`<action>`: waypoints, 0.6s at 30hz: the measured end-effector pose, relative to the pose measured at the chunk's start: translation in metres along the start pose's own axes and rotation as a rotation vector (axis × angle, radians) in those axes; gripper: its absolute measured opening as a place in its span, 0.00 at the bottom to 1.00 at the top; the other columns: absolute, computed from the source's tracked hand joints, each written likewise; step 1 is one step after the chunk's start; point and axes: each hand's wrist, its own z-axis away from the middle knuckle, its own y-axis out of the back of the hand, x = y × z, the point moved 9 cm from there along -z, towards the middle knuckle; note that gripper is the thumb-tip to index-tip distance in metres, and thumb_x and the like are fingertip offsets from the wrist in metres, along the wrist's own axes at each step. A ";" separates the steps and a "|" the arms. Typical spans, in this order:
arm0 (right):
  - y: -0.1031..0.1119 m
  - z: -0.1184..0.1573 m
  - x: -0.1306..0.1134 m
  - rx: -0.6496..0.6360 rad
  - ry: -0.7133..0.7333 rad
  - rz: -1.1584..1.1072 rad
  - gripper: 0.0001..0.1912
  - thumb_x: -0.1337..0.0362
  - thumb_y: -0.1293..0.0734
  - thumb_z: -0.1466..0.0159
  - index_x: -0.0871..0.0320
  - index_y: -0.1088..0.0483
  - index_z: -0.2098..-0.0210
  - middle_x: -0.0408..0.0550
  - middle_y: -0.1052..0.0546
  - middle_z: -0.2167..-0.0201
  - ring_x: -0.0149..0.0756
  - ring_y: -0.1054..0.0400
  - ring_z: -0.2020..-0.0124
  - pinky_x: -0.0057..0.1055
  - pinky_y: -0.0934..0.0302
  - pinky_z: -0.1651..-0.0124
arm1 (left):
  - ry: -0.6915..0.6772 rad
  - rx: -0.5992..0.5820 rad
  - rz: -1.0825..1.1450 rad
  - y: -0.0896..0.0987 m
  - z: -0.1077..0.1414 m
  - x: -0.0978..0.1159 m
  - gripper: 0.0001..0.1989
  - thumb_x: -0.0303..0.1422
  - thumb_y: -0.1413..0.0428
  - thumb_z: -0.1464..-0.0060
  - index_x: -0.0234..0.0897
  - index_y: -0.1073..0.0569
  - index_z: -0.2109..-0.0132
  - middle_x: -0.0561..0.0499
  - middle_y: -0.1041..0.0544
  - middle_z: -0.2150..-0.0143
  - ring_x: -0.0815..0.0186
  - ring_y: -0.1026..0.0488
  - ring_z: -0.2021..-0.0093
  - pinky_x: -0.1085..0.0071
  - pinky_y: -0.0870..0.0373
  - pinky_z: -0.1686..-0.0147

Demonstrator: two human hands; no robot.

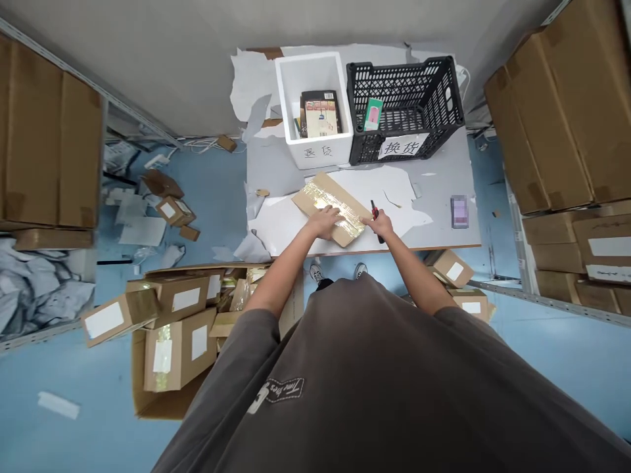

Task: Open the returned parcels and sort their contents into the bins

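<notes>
A flat cardboard box (320, 186) with shiny clear tape along its top lies at a slant near the front edge of the table. My left hand (324, 222) rests on it with the fingers spread over the tape. In my right hand (381, 225) is a red and black box cutter (375, 211), its tip pointing away from me. The right fingers touch the right end of the box. Behind the box stand a white foam bin (315, 155) holding books (321, 117) and a black plastic crate (362, 154) with a green and pink package (373, 114) inside.
Torn white paper covers parts of the table (444, 197). A small purple item (459, 211) lies at its right. On the floor at left, a large carton (140, 401) overflows with parcels (185, 348). Stacked cartons (547, 112) fill the right shelf; more cartons (44, 144) stand left.
</notes>
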 end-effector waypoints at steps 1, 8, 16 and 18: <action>-0.005 -0.010 -0.004 -0.001 0.009 0.000 0.33 0.43 0.18 0.37 0.55 0.32 0.47 0.56 0.17 0.52 0.49 0.21 0.52 0.37 0.29 0.53 | -0.025 -0.006 -0.024 0.000 -0.005 0.010 0.50 0.37 0.27 0.50 0.51 0.32 0.21 0.43 0.35 0.20 0.41 0.43 0.21 0.50 0.39 0.25; -0.011 -0.045 -0.020 -0.061 0.119 0.024 0.34 0.48 0.16 0.41 0.52 0.35 0.47 0.54 0.19 0.51 0.52 0.23 0.50 0.39 0.29 0.52 | 0.027 -0.070 -0.135 0.003 -0.031 0.031 0.54 0.37 0.22 0.62 0.44 0.27 0.26 0.38 0.25 0.31 0.39 0.33 0.31 0.46 0.39 0.30; -0.011 -0.048 -0.069 -0.067 0.361 0.017 0.25 0.50 0.20 0.34 0.52 0.34 0.48 0.51 0.19 0.58 0.51 0.24 0.54 0.38 0.31 0.52 | 0.271 0.036 -0.028 -0.012 -0.005 0.039 0.54 0.43 0.22 0.56 0.41 0.31 0.25 0.37 0.49 0.13 0.37 0.48 0.16 0.47 0.42 0.22; -0.008 -0.033 -0.063 -0.054 0.388 -0.041 0.17 0.47 0.29 0.25 0.51 0.32 0.49 0.51 0.19 0.61 0.51 0.23 0.57 0.37 0.31 0.53 | 0.326 -0.005 0.007 -0.019 -0.004 0.039 0.58 0.44 0.20 0.59 0.40 0.32 0.23 0.38 0.51 0.12 0.38 0.50 0.15 0.50 0.40 0.21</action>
